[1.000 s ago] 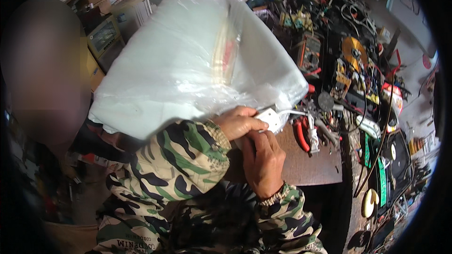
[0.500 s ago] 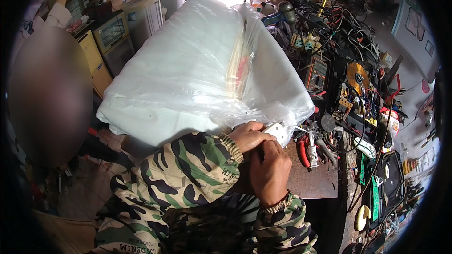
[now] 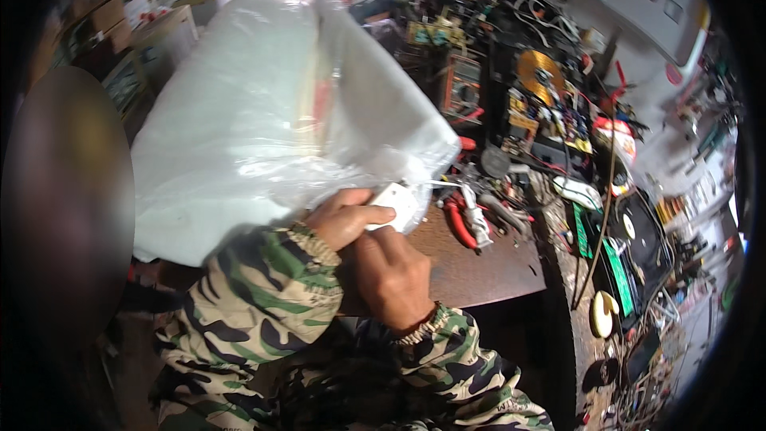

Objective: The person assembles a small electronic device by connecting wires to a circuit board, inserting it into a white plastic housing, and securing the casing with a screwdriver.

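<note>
My left hand [image 3: 345, 218] grips a small white plastic box [image 3: 393, 203], its thumb lying across the top. A white cord leads off from the box toward the right. Just below, my right hand [image 3: 395, 275] is closed, its curled fingertips against the near side of the box. Whatever those fingers pinch is hidden behind the knuckles. Beyond both hands lies a large pale folded cloth bundle [image 3: 231, 104] in clear plastic wrap, its near edge touching the box.
Red-handled pliers [image 3: 459, 223] and a second tool lie right of my hands on the brown bench top [image 3: 479, 275]. Farther right are a multimeter [image 3: 461, 88], a copper coil disc [image 3: 540, 73], tangled cables, and green strips [image 3: 617, 275]. A blurred shape [image 3: 72, 215] stands at the left.
The view has swung right, so the bench and bundle sit farther left in it. My left thumb now lies over the box, and more of its white face shows.
</note>
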Demonstrator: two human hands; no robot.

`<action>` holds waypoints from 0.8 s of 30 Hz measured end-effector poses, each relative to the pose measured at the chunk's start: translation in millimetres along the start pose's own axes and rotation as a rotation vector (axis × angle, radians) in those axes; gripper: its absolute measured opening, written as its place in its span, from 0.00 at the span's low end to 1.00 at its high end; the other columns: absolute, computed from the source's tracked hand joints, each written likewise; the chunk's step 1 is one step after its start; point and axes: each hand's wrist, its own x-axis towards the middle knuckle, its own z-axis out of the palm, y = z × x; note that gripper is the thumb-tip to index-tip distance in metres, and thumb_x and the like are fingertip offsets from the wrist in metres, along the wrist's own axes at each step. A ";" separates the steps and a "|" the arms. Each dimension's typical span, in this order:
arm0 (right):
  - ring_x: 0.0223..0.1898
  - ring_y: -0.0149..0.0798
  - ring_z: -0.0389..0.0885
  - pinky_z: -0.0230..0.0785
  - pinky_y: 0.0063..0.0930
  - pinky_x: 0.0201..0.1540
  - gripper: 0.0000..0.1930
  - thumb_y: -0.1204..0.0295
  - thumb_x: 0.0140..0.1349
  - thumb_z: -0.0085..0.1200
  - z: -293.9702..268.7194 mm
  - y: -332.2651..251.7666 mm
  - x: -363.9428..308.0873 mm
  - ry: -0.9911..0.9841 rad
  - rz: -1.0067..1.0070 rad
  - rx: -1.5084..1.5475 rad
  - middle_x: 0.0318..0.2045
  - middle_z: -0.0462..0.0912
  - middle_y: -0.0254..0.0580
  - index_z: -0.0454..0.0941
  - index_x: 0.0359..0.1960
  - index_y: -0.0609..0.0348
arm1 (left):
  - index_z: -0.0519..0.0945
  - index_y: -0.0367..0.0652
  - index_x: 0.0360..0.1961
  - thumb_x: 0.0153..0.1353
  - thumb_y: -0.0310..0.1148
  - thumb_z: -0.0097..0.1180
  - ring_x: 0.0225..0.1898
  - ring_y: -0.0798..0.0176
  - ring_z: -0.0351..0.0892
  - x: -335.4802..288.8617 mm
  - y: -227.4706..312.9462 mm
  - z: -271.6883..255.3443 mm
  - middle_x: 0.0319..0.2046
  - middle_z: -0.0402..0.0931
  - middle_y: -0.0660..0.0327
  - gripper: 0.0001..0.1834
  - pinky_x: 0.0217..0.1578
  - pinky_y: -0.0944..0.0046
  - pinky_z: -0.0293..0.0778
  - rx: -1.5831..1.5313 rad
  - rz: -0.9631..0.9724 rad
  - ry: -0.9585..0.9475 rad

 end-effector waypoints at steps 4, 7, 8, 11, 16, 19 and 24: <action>0.38 0.42 0.80 0.77 0.33 0.34 0.16 0.72 0.56 0.59 -13.9 1.0 -3.2 -0.168 -0.167 -0.148 0.39 0.75 0.42 0.83 0.47 0.62 | 0.82 0.32 0.59 0.68 0.35 0.63 0.48 0.65 0.83 -10.2 8.1 0.2 0.48 0.85 0.57 0.22 0.53 0.66 0.77 -0.100 -0.071 -0.004; 0.40 0.43 0.80 0.76 0.34 0.36 0.19 0.72 0.55 0.59 -32.5 -2.3 -2.3 -0.229 -0.179 -0.293 0.39 0.76 0.43 0.83 0.49 0.65 | 0.75 0.29 0.63 0.69 0.30 0.60 0.51 0.59 0.85 -1.7 15.5 11.7 0.51 0.84 0.52 0.25 0.55 0.60 0.79 -0.097 -0.103 -0.061; 0.40 0.43 0.80 0.76 0.34 0.36 0.19 0.72 0.55 0.59 -31.1 -2.4 -1.8 -0.249 -0.195 -0.292 0.39 0.76 0.43 0.83 0.49 0.66 | 0.75 0.29 0.63 0.69 0.30 0.61 0.51 0.60 0.85 -3.5 15.2 8.1 0.52 0.84 0.53 0.25 0.56 0.61 0.79 -0.086 -0.105 -0.055; 0.40 0.44 0.79 0.76 0.35 0.37 0.20 0.72 0.56 0.58 -27.0 0.3 -2.0 -0.257 -0.220 -0.257 0.39 0.75 0.44 0.83 0.50 0.67 | 0.76 0.29 0.63 0.69 0.30 0.61 0.52 0.61 0.84 -4.2 11.5 0.5 0.52 0.84 0.53 0.24 0.56 0.61 0.78 -0.070 -0.105 -0.047; 0.36 0.44 0.79 0.76 0.36 0.38 0.15 0.72 0.58 0.59 -22.2 0.5 -2.1 -0.156 -0.205 -0.176 0.36 0.76 0.45 0.84 0.45 0.67 | 0.77 0.29 0.62 0.69 0.32 0.61 0.51 0.62 0.84 -7.1 15.7 0.7 0.52 0.84 0.54 0.24 0.55 0.61 0.78 -0.020 -0.106 -0.046; 0.37 0.45 0.82 0.77 0.38 0.34 0.18 0.72 0.56 0.60 -35.4 7.0 3.0 -0.253 -0.126 -0.087 0.38 0.78 0.44 0.82 0.50 0.64 | 0.78 0.30 0.61 0.68 0.33 0.62 0.52 0.62 0.84 0.3 7.7 -1.2 0.51 0.85 0.55 0.24 0.55 0.62 0.78 0.019 -0.068 -0.065; 0.33 0.54 0.81 0.76 0.46 0.31 0.06 0.77 0.56 0.59 -79.7 67.8 63.2 0.005 -0.024 -0.194 0.33 0.80 0.48 0.79 0.36 0.59 | 0.77 0.28 0.60 0.67 0.31 0.63 0.42 0.56 0.90 -18.5 9.3 -5.9 0.48 0.85 0.50 0.23 0.38 0.61 0.86 -0.085 -0.138 0.031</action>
